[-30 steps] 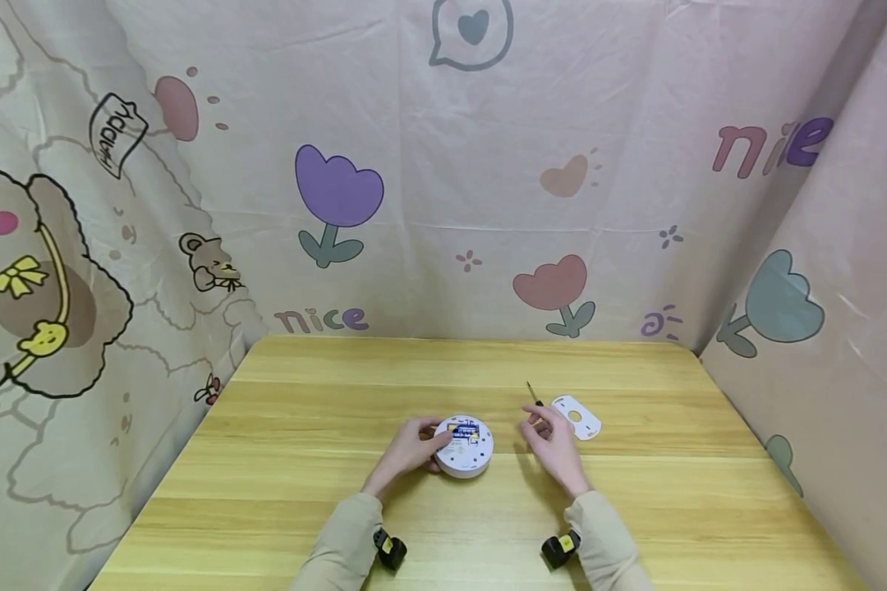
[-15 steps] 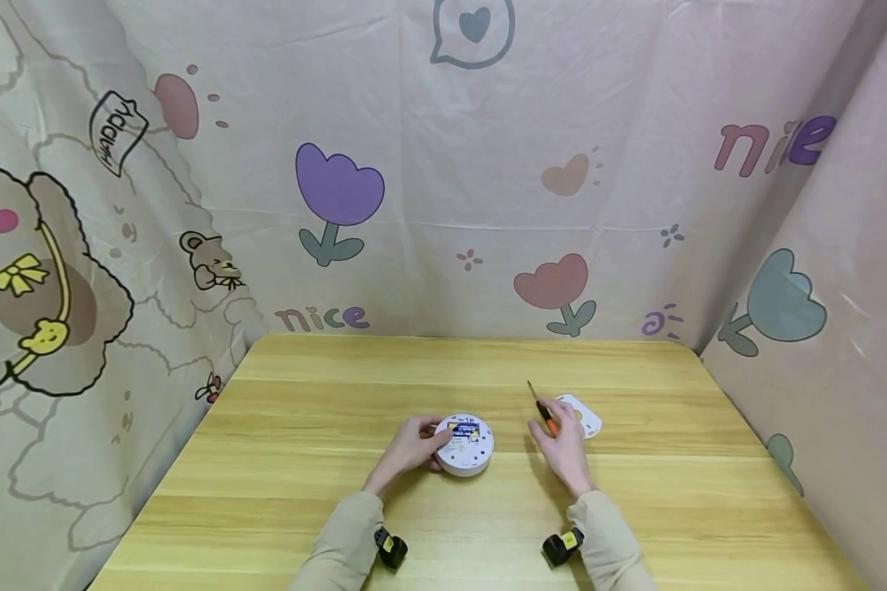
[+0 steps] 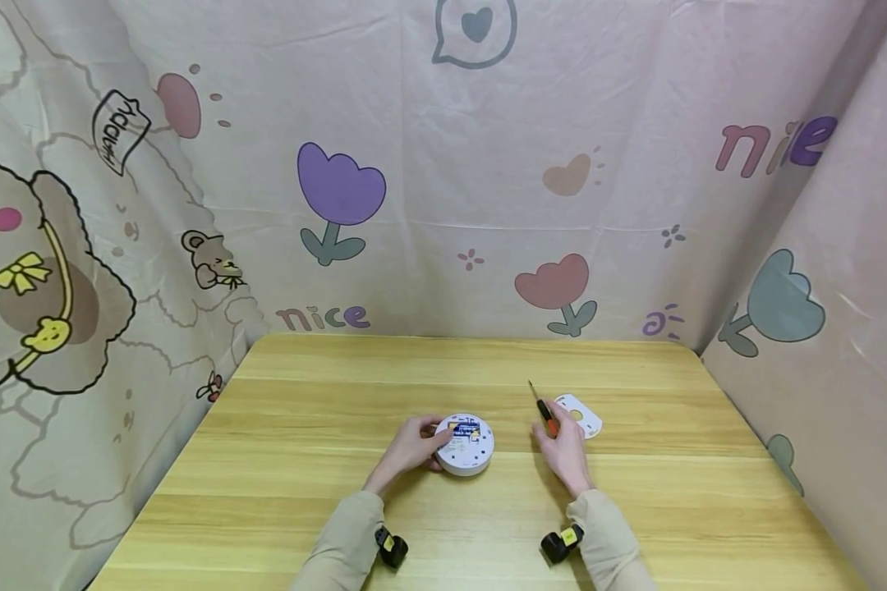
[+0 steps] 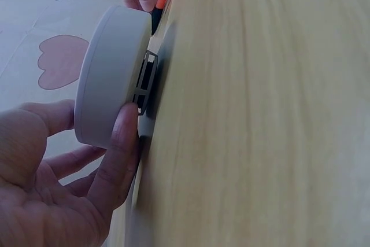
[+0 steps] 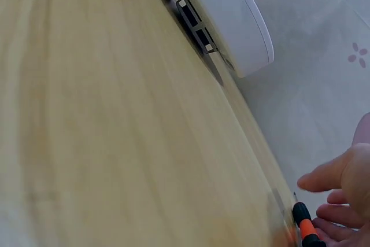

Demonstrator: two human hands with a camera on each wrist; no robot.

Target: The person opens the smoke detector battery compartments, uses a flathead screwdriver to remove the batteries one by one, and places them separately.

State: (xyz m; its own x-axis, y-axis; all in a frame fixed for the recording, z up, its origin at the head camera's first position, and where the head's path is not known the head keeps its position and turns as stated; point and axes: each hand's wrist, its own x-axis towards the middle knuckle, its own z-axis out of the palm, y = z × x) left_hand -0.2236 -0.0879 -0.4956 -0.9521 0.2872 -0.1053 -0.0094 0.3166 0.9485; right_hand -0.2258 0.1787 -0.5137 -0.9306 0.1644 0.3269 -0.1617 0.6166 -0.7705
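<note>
My left hand (image 3: 410,450) holds a round white smoke detector (image 3: 475,456) by its left side, the thumb on the labelled back that faces up. In the left wrist view the fingers support its lower edge, beside a dark slotted grille (image 4: 145,82) underneath. A screwdriver (image 3: 547,417) with an orange and black handle lies on the table, its shaft pointing away. Right over the handle is my right hand (image 3: 566,453). In the right wrist view its thumb is spread apart from the fingers, which are close around the screwdriver handle (image 5: 306,225).
A white mounting plate (image 3: 590,420) with a central hole lies just beyond my right hand, partly covered by it. The wooden table (image 3: 325,386) ends at a printed curtain (image 3: 443,164) behind and at both sides. Each wrist wears a small black camera (image 3: 393,552).
My right hand has moved slightly right, bringing the screwdriver's orange handle into view beside it. My left hand and the smoke detector have stayed in place.
</note>
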